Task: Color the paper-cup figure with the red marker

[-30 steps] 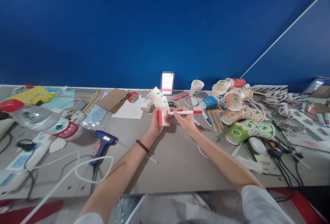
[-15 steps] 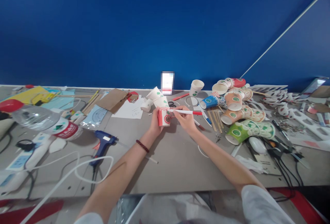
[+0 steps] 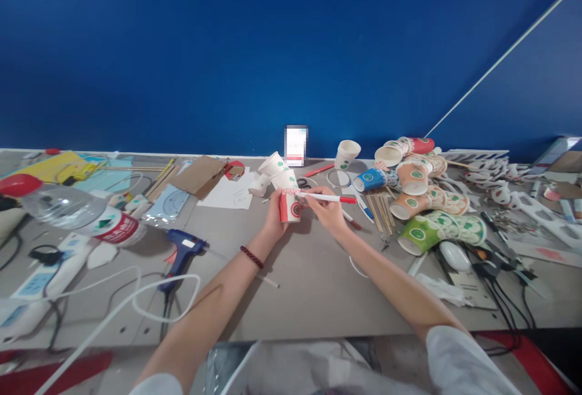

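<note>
Around the left side of a red-and-white patterned paper cup (image 3: 290,208), my left hand (image 3: 273,216) is closed. This cup is joined to more white cups with green marks (image 3: 274,165), which lean up to the left. In my right hand (image 3: 328,210) is a red-and-white marker (image 3: 331,198), pinched in the fingers, its tip at the upper right side of the red cup. The cup's round emblem faces me. Behind the cups a blurred phone screen (image 3: 296,145) stands against the blue wall.
Decorated cup chains (image 3: 417,235) lie at the right, near cables and a white mouse (image 3: 453,256). A white cup stack (image 3: 347,153) stands behind my right hand. At the left are a blue glue gun (image 3: 184,255), a bottle (image 3: 97,218), a power strip (image 3: 50,283) and cardboard (image 3: 200,176).
</note>
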### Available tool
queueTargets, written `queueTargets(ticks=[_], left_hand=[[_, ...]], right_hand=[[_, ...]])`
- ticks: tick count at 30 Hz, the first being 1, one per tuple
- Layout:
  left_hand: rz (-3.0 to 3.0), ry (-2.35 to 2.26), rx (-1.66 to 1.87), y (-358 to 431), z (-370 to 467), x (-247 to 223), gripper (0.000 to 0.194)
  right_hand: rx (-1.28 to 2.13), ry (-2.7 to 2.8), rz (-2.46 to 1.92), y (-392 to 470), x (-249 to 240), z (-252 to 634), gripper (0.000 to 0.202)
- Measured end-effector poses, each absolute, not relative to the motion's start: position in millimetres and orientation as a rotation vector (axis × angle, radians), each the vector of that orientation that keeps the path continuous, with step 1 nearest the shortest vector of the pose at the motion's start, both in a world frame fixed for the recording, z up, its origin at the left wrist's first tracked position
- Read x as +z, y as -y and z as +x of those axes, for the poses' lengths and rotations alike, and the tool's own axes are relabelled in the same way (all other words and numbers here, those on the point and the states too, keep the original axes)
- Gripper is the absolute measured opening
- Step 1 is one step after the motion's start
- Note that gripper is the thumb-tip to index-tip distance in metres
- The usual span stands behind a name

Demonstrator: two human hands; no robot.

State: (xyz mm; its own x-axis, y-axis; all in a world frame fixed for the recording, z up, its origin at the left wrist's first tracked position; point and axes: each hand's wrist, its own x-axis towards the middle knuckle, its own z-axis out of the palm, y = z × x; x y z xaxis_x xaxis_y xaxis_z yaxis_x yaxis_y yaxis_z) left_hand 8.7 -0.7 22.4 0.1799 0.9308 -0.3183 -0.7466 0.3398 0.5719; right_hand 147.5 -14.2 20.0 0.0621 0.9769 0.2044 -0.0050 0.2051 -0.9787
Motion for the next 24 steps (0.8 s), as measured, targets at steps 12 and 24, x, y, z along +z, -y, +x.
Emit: queueTargets(ticks=[12, 24], left_hand=[[0.376, -0.674, 1.235, -1.6, 9.3, 16.4, 0.036], [0.410, -0.632, 1.226, -1.1, 8.5, 13.8, 0.040]], right_hand=[[1.014, 1.256, -1.073, 14.1, 21.6, 147.5, 0.033], [1.063, 1.166, -1.048, 15.4, 23.2, 145.8, 0.033]])
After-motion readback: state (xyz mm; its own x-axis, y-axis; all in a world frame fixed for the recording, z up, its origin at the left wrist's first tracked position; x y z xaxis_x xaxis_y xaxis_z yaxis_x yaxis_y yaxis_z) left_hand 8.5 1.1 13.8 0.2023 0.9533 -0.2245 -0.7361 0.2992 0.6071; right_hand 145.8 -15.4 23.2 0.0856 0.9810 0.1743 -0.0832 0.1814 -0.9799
